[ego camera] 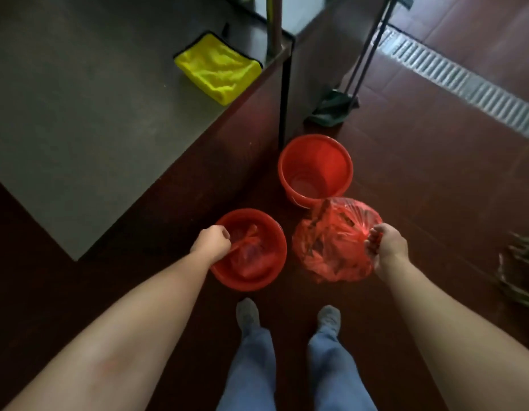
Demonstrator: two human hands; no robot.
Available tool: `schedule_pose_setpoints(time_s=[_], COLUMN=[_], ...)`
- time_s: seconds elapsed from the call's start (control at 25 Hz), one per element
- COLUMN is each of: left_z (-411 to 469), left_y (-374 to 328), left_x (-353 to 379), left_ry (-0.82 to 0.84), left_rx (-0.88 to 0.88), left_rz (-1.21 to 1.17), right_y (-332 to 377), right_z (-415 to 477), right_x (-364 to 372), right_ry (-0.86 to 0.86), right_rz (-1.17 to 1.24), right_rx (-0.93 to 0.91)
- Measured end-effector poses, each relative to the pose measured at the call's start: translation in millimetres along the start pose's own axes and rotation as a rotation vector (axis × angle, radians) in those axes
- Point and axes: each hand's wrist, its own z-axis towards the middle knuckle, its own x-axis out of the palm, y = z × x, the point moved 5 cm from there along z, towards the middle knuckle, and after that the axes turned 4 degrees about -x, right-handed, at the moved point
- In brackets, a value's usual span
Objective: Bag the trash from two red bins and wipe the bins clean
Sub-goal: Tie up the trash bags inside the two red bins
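Two red bins stand on the dark red floor. The near bin (251,280) holds a red plastic bag (251,253), and my left hand (211,243) is shut on that bag's twisted top at the bin's left rim. The far bin (315,169) has nothing visible inside. Between them, to the right, hangs a filled red trash bag (331,244), gripped at its gathered neck by my right hand (386,247). A yellow cloth (217,69) lies on the grey table top at the back.
The grey table (79,114) fills the left, its dark leg (284,93) just behind the far bin. A dustpan with long handles (331,109) leans behind. A metal floor grate (464,81) runs at the right. My feet (248,314) stand below the bins.
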Motion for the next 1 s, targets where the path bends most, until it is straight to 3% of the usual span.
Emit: schedule_pose_setpoints(time_s=[0.28, 0.48, 0.76, 0.88, 1.0], left_z=[87.3, 167.3, 259.4, 274.6, 278.2], left_y=[49.3, 80.6, 123.3, 129.8, 128.2], left_x=[102.4, 165.8, 236.0, 242.9, 238.3], left_ry=[0.015, -0.062, -0.04, -0.099, -0.197], left_rx=[0.083, 0.066, 0.02, -0.022, -0.149], left_rz=[0.015, 0.051, 0.277, 0.193, -0.121], right_y=[-114.9, -203.2, -311.4, -327.8, -323.8], right_z=[60.2, 135.3, 213.3, 220.8, 219.1], right_x=[11.4, 14.8, 16.4, 24.6, 35.2], right_ry=[-0.057, -0.076, -0.071, -0.031, -0.02], right_rz=[-0.017, -0.047, -0.104, -0.124, -0.106], right_rx=[0.025, 0.068, 0.066, 0.066, 0.075])
